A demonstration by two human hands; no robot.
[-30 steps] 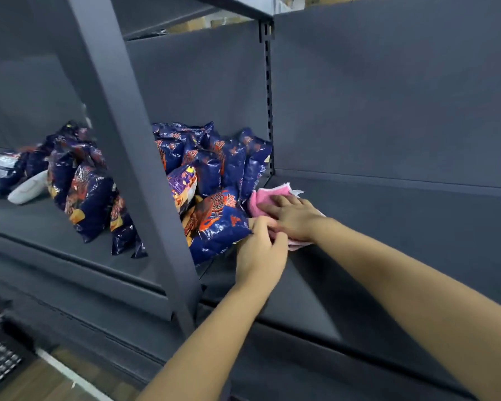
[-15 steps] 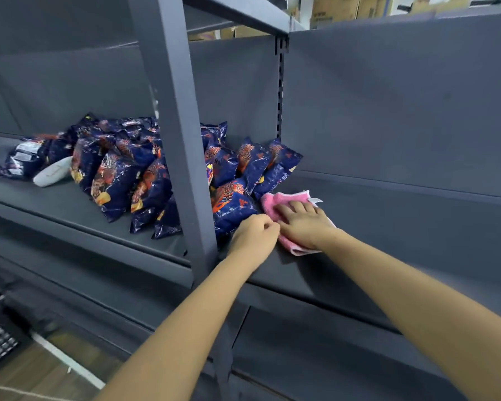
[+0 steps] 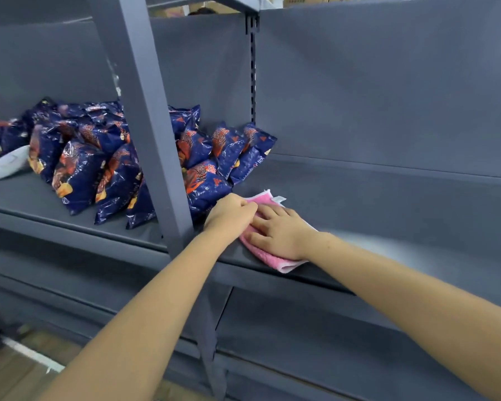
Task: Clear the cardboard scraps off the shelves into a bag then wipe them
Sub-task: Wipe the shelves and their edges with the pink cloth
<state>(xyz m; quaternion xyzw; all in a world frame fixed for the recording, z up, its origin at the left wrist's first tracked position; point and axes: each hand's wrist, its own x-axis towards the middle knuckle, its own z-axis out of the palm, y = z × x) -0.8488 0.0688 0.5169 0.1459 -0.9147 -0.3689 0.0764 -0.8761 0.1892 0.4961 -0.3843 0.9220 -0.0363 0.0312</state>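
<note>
Wiping step: my right hand [image 3: 281, 230] presses flat on the cloth [image 3: 268, 257] at the shelf [image 3: 388, 204] front, my left hand [image 3: 229, 212] curled alongside, grip unclear; next, probably a firm sweep rightward.

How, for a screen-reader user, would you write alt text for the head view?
A right hand presses flat on a pink cloth on a dark grey shelf, while the left hand, fingers curled, touches the cloth's left edge. Blue snack bags are piled on the shelf to the left, behind a grey upright post.
</note>
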